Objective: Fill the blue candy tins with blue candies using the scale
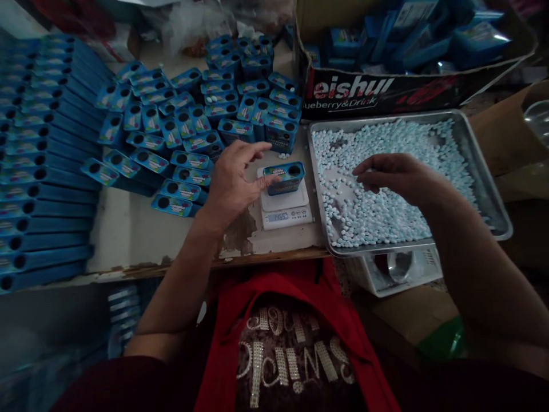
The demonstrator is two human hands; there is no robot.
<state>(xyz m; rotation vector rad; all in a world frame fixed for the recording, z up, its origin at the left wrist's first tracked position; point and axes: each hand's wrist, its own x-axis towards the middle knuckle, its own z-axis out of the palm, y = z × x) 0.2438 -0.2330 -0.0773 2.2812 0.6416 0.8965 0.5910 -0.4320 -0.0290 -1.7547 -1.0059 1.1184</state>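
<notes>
A blue tin [283,178] with a dark round opening in its top stands upright on a small white digital scale [287,217] with a lit display. My left hand [235,180] is beside it, thumb and fingers spread; the thumb overlaps the tin's left end, and whether it touches I cannot tell. Over a metal tray [484,189] of small pale blue and white tablets [394,212], my right hand [392,174] has its fingers bent in against the thumb. What that pinch holds, if anything, is hidden. A few loose tablets [283,155] lie behind the scale.
Many similar tins [184,126] crowd the table behind and left of my left hand. Neat rows of blue packs [47,166] fill the far left. A printed cardboard box [343,91] holding blue packs stands behind the tray. A white basket [403,274] sits below the tray.
</notes>
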